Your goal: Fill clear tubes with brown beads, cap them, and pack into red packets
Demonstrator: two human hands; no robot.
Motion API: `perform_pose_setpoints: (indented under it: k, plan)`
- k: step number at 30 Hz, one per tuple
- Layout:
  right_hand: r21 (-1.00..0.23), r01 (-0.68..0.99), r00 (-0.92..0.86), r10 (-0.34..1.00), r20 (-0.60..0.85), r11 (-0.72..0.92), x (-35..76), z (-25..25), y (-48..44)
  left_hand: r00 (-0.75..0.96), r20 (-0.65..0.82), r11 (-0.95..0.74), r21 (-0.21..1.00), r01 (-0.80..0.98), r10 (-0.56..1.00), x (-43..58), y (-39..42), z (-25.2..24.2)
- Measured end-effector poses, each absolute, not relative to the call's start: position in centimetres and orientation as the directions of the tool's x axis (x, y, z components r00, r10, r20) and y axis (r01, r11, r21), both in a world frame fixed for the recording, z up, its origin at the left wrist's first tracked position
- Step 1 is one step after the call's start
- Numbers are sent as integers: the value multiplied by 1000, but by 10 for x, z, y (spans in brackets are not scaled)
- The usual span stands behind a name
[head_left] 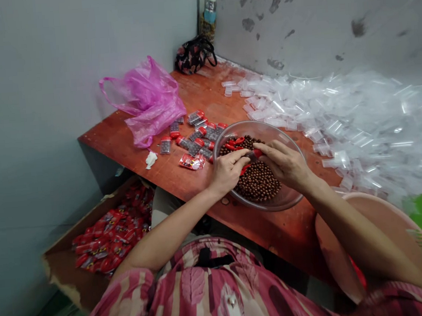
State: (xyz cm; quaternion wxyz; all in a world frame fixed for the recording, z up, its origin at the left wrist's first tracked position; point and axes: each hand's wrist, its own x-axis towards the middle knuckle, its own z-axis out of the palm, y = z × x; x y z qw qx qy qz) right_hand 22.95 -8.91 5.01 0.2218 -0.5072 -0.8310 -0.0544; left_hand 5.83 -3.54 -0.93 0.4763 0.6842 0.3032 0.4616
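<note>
A clear bowl [289, 201] on the red-brown table [129, 135] holds many small brown balls [259, 183] and a few red caps [234, 145]. Both my hands work over the bowl. My left hand [228, 170] is curled, fingers pinched near a red piece at the bowl's middle. My right hand [284, 164] meets it from the right, fingers bent around a small item I cannot make out. Several filled little containers with red caps [195, 142] lie just left of the bowl.
A heap of clear empty plastic containers [357, 117] covers the table's right side. A pink plastic bag [150, 102] and a dark handbag [193, 54] sit at the back. A cardboard box of red packets [111, 234] stands on the floor, left. A pink chair [383, 217] is beside me.
</note>
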Motion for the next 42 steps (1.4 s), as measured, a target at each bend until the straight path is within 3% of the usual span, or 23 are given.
perform_pose_setpoints:
  k: [6, 9, 11, 13, 16, 18, 22, 29, 32, 36, 42]
  plan:
    - [-31, 869, -443, 804, 397, 494, 235, 30, -93, 413, 389, -441, 897, 33, 823, 59, -38, -14]
    - [-96, 864, -430, 824, 370, 494, 235, 31, -86, 435, 377, -445, 893, 61, 817, 59, -36, -14]
    - [-269, 850, -340, 862, 377, 453, 234, 36, -82, 436, 338, -391, 920, 36, 834, 60, -34, -12]
    - [-545, 757, -180, 917, 357, 360, 232, 43, -80, 425, 279, -275, 959, -72, 861, 61, -31, -11]
    - [-909, 378, 11, 981, 196, 178, 228, 48, -83, 431, 165, -29, 952, -304, 887, 64, -28, -10]
    - [-987, 132, 37, 995, 94, 88, 227, 48, -88, 455, 96, 112, 906, -408, 885, 64, -26, -10]
    - [-996, -81, 54, 998, 32, 36, 233, 45, -93, 494, 70, 203, 856, -476, 867, 63, -24, -12]
    - [-982, -184, -14, 999, -39, -41, 242, 39, -77, 441, 313, -220, 943, -250, 841, 61, -27, -16]
    - [-954, -186, -191, 961, -201, -237, 234, 36, -73, 446, 395, -333, 918, -214, 803, 58, -27, -17]
    - [-851, -271, -342, 871, -352, -450, 223, 35, -74, 447, 394, -351, 919, -178, 803, 57, -26, -17]
    - [-848, -385, -192, 930, -314, -365, 209, 30, -72, 440, 381, -353, 924, -148, 813, 57, -26, -18]
